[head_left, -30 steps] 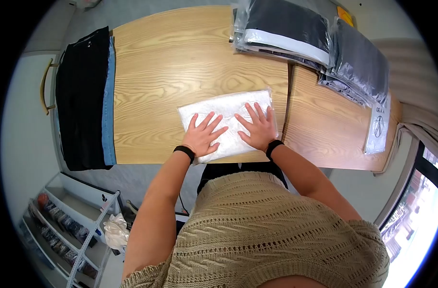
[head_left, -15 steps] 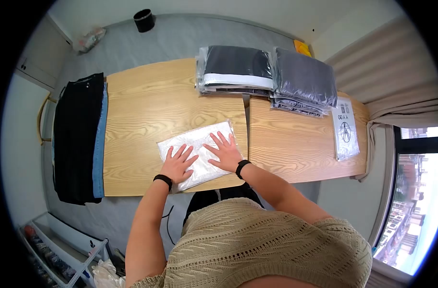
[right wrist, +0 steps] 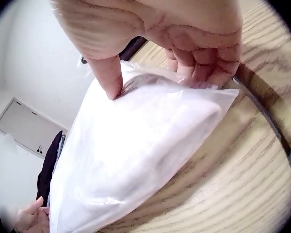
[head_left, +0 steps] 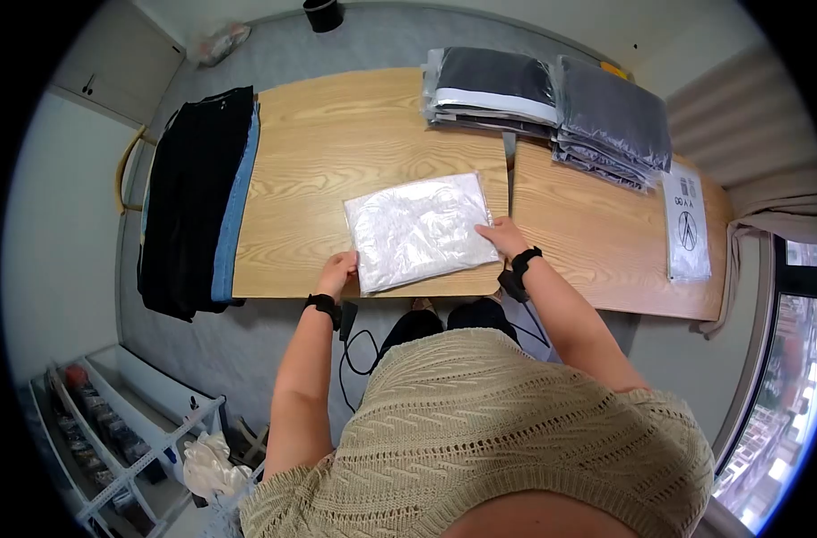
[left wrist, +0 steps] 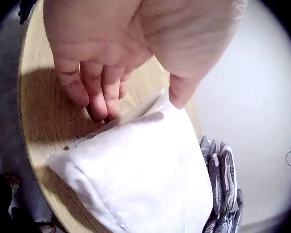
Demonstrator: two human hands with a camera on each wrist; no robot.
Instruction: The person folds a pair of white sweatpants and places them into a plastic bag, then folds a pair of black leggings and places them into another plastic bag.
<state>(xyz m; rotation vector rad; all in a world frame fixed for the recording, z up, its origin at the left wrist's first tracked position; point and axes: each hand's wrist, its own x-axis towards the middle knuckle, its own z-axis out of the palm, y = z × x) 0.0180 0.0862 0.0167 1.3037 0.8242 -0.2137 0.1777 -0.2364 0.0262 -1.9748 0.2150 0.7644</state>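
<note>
A white folded garment in a clear plastic bag (head_left: 419,231) lies near the front edge of the wooden table, slightly slanted. At its left edge my left hand (head_left: 339,272) grips the bag; the left wrist view shows the thumb (left wrist: 182,90) on the edge and the fingers curled beside and below it. The right edge is held by my right hand (head_left: 507,237), thumb (right wrist: 109,80) on top of the bag. In the right wrist view the other fingertips are partly hidden behind the plastic.
Dark bagged garments stand in two stacks (head_left: 498,76) (head_left: 613,112) at the back right. A printed white bag (head_left: 687,229) lies at the far right. Black trousers (head_left: 193,193) and blue denim (head_left: 236,215) are piled at the left end. A narrow gap (head_left: 512,166) separates the tabletops.
Both hands, earlier spread flat on top of the bagged garment, have moved outward and down to its left and right edges and now grip it there. The head view has also shifted.
</note>
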